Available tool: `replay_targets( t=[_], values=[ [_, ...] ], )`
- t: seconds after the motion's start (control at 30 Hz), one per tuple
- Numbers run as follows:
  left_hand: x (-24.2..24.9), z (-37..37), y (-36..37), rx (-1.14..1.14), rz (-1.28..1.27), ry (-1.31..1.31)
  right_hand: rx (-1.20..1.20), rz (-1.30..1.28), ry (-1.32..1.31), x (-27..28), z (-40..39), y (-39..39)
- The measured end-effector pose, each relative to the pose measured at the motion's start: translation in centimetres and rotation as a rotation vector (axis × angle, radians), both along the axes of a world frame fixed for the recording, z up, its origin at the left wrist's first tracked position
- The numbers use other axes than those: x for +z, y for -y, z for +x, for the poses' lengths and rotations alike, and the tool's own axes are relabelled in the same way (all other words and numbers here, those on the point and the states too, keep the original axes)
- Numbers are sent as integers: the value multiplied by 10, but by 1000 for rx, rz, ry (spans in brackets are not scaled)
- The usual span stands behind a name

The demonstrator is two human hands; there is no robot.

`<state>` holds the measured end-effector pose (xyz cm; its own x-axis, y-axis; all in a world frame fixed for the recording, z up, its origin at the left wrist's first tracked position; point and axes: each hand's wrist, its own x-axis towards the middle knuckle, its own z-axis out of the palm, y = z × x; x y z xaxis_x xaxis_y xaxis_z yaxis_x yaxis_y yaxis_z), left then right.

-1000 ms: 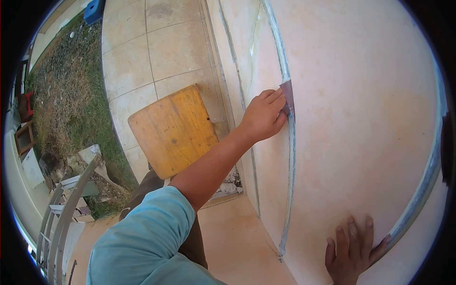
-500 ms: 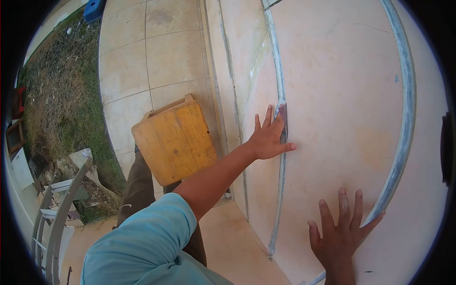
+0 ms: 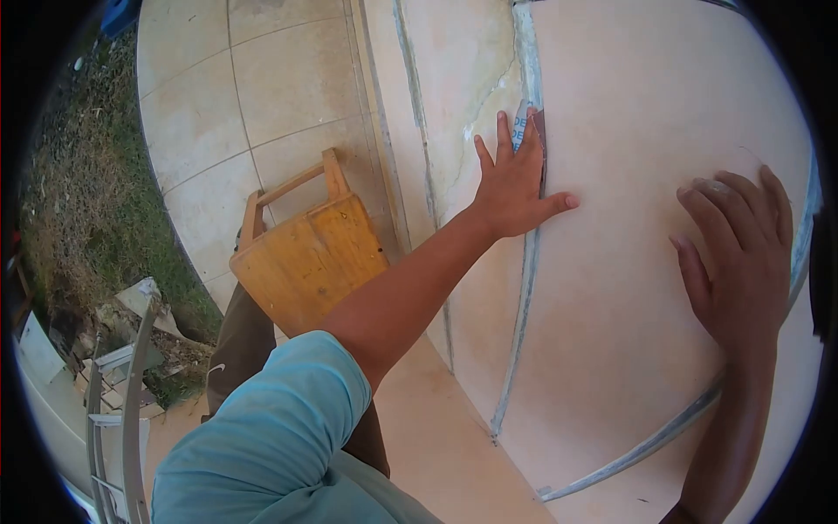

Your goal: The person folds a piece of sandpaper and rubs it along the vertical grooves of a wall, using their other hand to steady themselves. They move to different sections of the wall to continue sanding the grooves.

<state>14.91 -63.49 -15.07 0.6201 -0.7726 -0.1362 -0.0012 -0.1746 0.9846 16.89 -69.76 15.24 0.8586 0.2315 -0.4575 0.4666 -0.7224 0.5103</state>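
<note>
My left hand (image 3: 515, 192) lies with its fingers stretched over a piece of sandpaper (image 3: 539, 135), brown on one side and printed in blue on its backing. Its fingers press the sheet against a whitish-grey filled strip (image 3: 524, 332) that runs along the pale pink wall (image 3: 611, 288). The thumb points out to the right over the wall. To the right, my right hand (image 3: 742, 244) rests near another filled strip (image 3: 668, 430), fingers apart and slightly bent, with nothing in it. A cracked, stained patch (image 3: 489, 96) shows left of the sandpaper.
A wooden stool (image 3: 305, 262) stands on the tiled floor (image 3: 288, 87) by my legs. At the lower left is a metal ladder (image 3: 131, 393). Grass (image 3: 105, 192) borders the tiles, with a blue object (image 3: 120, 16) at the upper left.
My left hand has slid up along the strip with the sandpaper. My right hand has moved up and to the right, its fingers more bent. The view has shifted.
</note>
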Motion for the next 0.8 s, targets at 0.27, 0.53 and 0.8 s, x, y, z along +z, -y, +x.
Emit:
replay_targets(
  t=[0.27, 0.53, 0.8],
  values=[
    [-6, -67, -25, -70, -191, -69, -121, -40, 48, -2, 3, -1],
    [-42, -42, -32, -10, -93, 501, -164, -65, 56, -3, 4, -5],
    [-22, 23, 20, 150, -118, 43, -183, -90, 11, -2, 4, -3]
  ],
)
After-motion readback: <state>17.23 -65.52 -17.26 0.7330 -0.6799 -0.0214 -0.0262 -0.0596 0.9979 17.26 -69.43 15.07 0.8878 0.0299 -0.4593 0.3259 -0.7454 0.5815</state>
